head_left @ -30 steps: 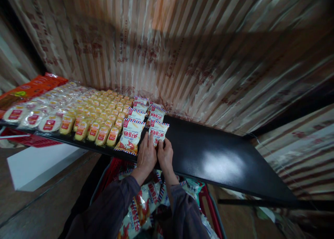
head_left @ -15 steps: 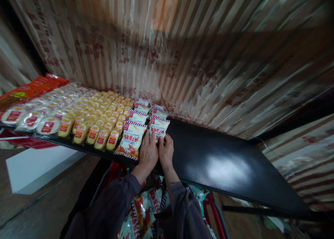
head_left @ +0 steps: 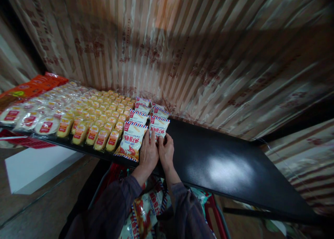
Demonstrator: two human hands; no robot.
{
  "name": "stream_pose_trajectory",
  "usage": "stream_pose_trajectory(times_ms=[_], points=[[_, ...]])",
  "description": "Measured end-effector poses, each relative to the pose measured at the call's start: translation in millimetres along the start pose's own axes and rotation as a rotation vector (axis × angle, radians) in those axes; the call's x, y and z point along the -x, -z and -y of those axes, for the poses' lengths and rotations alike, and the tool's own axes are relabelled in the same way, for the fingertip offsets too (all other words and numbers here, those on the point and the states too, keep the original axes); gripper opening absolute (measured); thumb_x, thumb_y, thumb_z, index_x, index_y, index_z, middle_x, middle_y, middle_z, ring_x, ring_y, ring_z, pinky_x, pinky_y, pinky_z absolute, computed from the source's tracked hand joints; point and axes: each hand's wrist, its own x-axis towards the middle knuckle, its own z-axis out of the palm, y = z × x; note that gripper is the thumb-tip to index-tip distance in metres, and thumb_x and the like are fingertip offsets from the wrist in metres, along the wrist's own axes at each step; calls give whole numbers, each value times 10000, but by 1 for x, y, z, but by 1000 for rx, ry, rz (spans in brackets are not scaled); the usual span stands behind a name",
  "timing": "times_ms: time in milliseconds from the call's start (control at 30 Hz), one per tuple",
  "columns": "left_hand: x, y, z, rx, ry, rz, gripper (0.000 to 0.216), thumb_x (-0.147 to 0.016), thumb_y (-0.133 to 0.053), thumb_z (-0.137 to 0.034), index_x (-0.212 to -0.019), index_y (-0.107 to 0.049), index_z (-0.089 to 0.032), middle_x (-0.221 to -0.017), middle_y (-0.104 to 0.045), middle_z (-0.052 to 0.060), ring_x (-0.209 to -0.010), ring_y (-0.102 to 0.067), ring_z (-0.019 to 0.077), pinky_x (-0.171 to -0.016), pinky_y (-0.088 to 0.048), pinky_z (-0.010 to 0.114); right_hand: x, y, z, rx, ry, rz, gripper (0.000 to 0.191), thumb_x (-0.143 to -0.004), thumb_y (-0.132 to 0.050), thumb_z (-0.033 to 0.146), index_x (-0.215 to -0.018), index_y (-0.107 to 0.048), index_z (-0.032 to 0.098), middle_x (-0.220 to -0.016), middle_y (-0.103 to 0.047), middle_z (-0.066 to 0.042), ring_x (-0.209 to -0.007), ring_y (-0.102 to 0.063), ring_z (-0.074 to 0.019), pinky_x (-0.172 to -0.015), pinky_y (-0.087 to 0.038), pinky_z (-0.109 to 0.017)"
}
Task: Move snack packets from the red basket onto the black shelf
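Note:
A white snack bag (head_left: 158, 126) with striped edges and red lettering leans in a short row on the black shelf. Both hands are at its lower part: my left hand (head_left: 148, 154) lies along its left side with fingers pointing up. My right hand (head_left: 166, 151) is curled at the lower right, thumb on the front. The bag's bottom is hidden by the hands. Just left of my left hand stands another such snack bag (head_left: 132, 141), at the front of a neighbouring row.
Yellow packaged cakes (head_left: 101, 138), white round packets (head_left: 47, 125) and orange bags (head_left: 36, 84) fill the left of the black shelf (head_left: 203, 145). Below, a red basket (head_left: 215, 213) holds more snack bags (head_left: 146, 211). A striped covering (head_left: 146, 58) hangs behind; a white box (head_left: 41, 166) is lower left.
Almost nothing differs. Both hands stay at the same snack bag, and the view has shifted very slightly.

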Motion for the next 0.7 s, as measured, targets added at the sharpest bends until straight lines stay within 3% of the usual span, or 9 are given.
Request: stream_pose_trajectory(times_ms=[167,300,500,700], points=[[1,2,0,-7,-8,0,467,-913,-404,-152,-1377,-390,-100,-1431,-420,232,-1317,-439,292,-1034,-443,442,-9,3,2,-30,-84,13,641,-786,-530,556,-1263,-544,129,-1241,-609,-163,-1151,-551,-287,-969,-425,-425],[2,5,-1,-15,-22,20,548,-865,-418,-77,-1408,-353,-97,-1456,-389,226,-1353,-390,289,-1062,-421,433,-29,4,-2,-126,-155,35,665,-825,-464,590,-1323,-501,151,-1332,-558,-145,-1219,-521,-273,-1020,-389,-424],[2,3,0,-20,-113,-6,588,-865,-383,-49,-1440,-307,-145,-1512,-328,174,-1417,-265,270,-1107,-372,473,-52,-5,-3,-262,-85,111,551,-852,-450,560,-1266,-547,210,-1149,-681,-54,-1049,-616,-223,-909,-469,-364],[1,-2,5,-40,-150,-17,570,-863,-369,-32,-1425,-323,-121,-1501,-352,165,-1428,-231,250,-1127,-352,478,-53,-12,10,-218,-90,174,488,-861,-424,577,-1129,-606,213,-1054,-700,-53,-952,-632,-218,-880,-469,-341]])
